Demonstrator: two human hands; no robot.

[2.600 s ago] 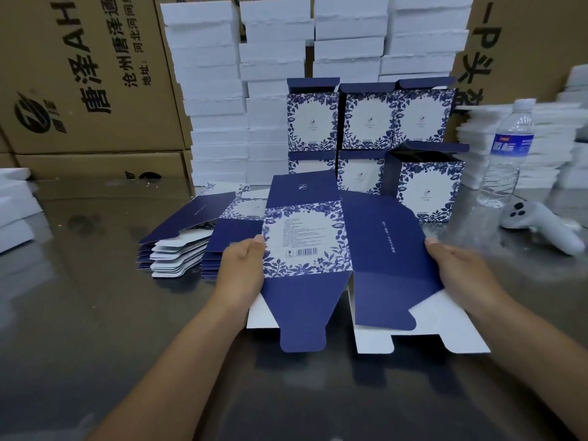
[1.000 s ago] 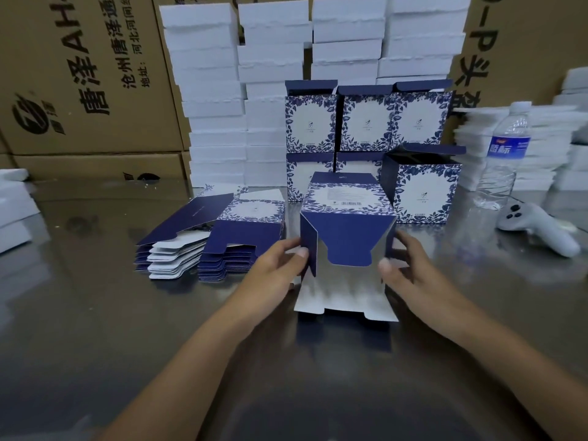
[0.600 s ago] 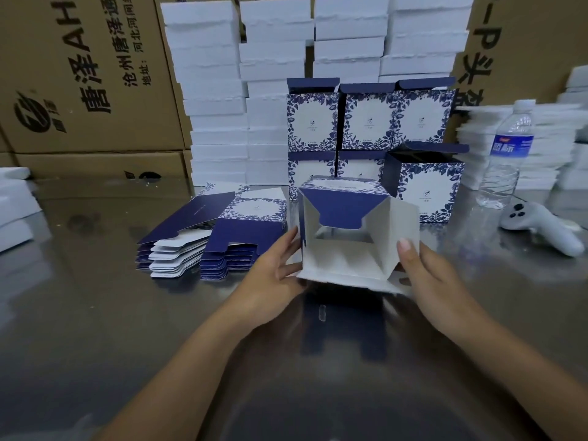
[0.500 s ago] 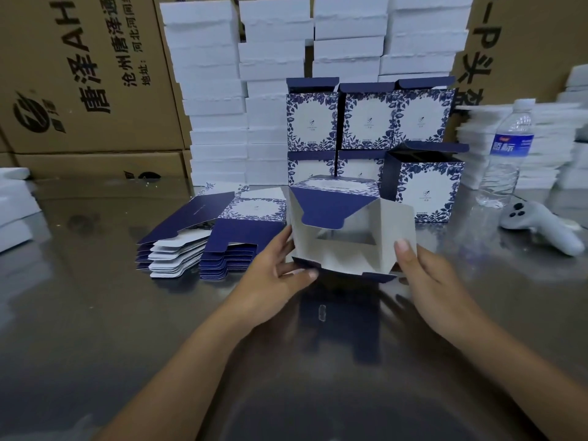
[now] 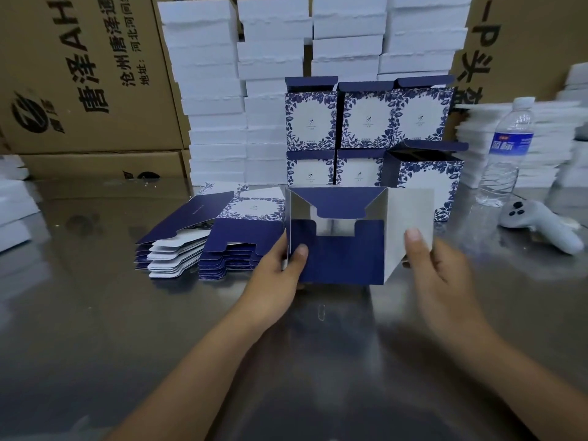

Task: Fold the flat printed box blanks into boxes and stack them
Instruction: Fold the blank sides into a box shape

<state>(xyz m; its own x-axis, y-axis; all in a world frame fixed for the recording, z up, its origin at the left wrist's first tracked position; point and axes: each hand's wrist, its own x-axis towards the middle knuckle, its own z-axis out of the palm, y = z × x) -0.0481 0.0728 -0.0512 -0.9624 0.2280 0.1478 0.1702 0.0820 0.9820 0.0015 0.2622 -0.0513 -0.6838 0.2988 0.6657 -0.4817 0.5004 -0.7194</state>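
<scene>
Bottom flap [image 5: 337,249] newly raised, both hands' grip

Half-folded box [image 5: 337,249] hides the lower stacked boxes [image 5: 310,168], apparently.

Blank, flat and spread wide in front of the folded boxes [image 5: 366,122] at the start, is now a squared-up half-formed box [image 5: 340,237] with its open bottom facing the camera. Lower navy flap, hanging down white-side-out shortly before, is now folded up across the opening; notched top flap bent inward above it. Right side flap sticks out, white. Left hand [image 5: 280,265] moved from blank's edge to box's left wall, thumb on lower flap. Right hand [image 5: 436,265] shifted inward to right flap.
</scene>
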